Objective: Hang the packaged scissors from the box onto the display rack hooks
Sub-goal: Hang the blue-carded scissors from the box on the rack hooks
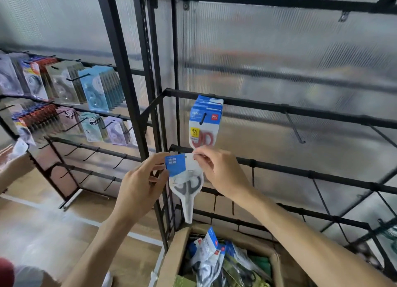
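I hold one pack of grey-handled scissors (186, 180) upright in front of the black display rack (279, 108). My left hand (139, 185) pinches its blue top at the left edge. My right hand (219, 170) pinches the top right corner. Just above, several packs of red-handled scissors (204, 123) hang on a hook (202, 118) of the upper bar. The held pack sits below that hook, apart from it. The cardboard box (171, 256) at the bottom holds more packs (208, 254).
Bare hooks (295, 128) stick out of the rack's bars to the right. A second rack (64, 97) at the left carries hanging tape packs. Another person's hand (10, 157) holds a pack at the left edge. Wooden floor lies below.
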